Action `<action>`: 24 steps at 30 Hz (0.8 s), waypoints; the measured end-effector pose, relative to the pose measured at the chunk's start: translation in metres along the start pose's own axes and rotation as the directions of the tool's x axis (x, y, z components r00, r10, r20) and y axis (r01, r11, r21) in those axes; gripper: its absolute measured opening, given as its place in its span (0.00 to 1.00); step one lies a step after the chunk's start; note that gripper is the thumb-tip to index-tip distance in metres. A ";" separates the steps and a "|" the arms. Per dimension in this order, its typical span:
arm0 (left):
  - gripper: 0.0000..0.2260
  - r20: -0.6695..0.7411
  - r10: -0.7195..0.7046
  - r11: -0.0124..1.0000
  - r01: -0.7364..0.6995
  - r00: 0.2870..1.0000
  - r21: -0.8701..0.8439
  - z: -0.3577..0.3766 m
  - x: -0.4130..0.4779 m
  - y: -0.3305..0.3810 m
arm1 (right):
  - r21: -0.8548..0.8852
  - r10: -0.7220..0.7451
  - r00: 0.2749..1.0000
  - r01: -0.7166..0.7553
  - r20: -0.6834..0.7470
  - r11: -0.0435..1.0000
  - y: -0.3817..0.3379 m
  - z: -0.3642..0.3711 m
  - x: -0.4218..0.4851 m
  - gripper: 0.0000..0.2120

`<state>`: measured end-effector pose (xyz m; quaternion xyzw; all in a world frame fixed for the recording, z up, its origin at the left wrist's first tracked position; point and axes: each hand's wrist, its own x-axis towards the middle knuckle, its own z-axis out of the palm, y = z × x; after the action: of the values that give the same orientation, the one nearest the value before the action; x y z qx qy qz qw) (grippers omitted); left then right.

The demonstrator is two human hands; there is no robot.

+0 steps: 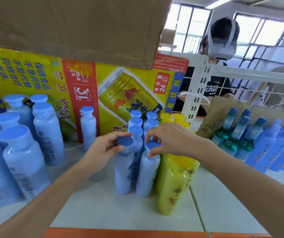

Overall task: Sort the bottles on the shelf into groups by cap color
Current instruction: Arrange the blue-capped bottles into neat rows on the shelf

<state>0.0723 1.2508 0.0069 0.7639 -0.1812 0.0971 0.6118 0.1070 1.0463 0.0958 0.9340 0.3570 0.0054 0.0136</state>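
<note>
Both hands are in on the front pair of the blue cluster, mid-shelf. The left hand [107,146] pinches the cap of the left front bottle [124,170], thumb on the near edge of the cap and fingers [119,134] on the far side. The right hand [168,138] grips the cap of the right front bottle [147,177], fingers curled close around it and thumb at the neck. The two bottles stand side by side, touching, on the white shelf [103,208]. The forearms reach in from the lower corners and converge.

Behind the pair, more blue-capped bottles [135,121] run back in two rows. Yellow bottles [173,182] press against their right side. Big pale-blue bottles [23,152] crowd the left. A lone blue bottle [88,127] stands in front of the Red Bull carton [129,86]. Far right are green-bottomed bottles [230,141], then slim blue ones [271,148].
</note>
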 end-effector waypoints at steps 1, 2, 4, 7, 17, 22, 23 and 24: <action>0.18 -0.001 -0.007 1.000 0.007 1.000 -0.016 0.001 -0.001 0.000 | -0.006 0.002 1.000 -0.002 -0.009 1.000 0.000 0.000 -0.001 0.20; 0.17 -0.002 -0.010 1.000 0.010 1.000 -0.025 0.002 -0.002 0.000 | -0.010 0.006 1.000 -0.006 -0.016 1.000 -0.001 0.001 -0.001 0.20; 0.17 -0.027 0.001 1.000 -0.002 1.000 -0.022 0.005 -0.004 0.000 | -0.007 0.019 0.999 -0.019 -0.026 1.000 -0.001 0.002 -0.003 0.20; 0.16 -0.164 0.012 1.000 -0.017 0.986 -0.024 0.013 -0.010 -0.003 | 0.008 0.031 0.999 -0.031 -0.034 0.999 0.000 0.003 -0.003 0.21; 0.26 -0.406 -0.124 0.992 0.120 0.905 -0.035 0.052 -0.037 -0.045 | 0.038 -0.078 0.996 0.079 -0.041 0.996 0.005 0.004 -0.019 0.22; 0.20 -0.414 -0.117 0.992 0.128 0.903 -0.002 0.053 -0.037 -0.052 | 0.013 -0.079 0.995 0.080 -0.063 0.997 0.004 0.006 -0.021 0.19; 0.19 -0.389 -0.124 0.992 0.127 0.913 -0.017 0.052 -0.037 -0.052 | 0.005 -0.078 0.995 0.078 -0.070 0.997 0.004 0.006 -0.020 0.19; 0.19 -0.362 -0.136 0.991 0.129 0.922 -0.043 0.050 -0.036 -0.052 | 0.000 -0.076 0.994 0.076 -0.078 0.997 0.005 0.007 -0.019 0.18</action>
<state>0.0560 1.2176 -0.0655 0.7374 -0.0136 0.1936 0.6469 0.0963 1.0297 0.0889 0.9188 0.3926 0.0406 -0.0014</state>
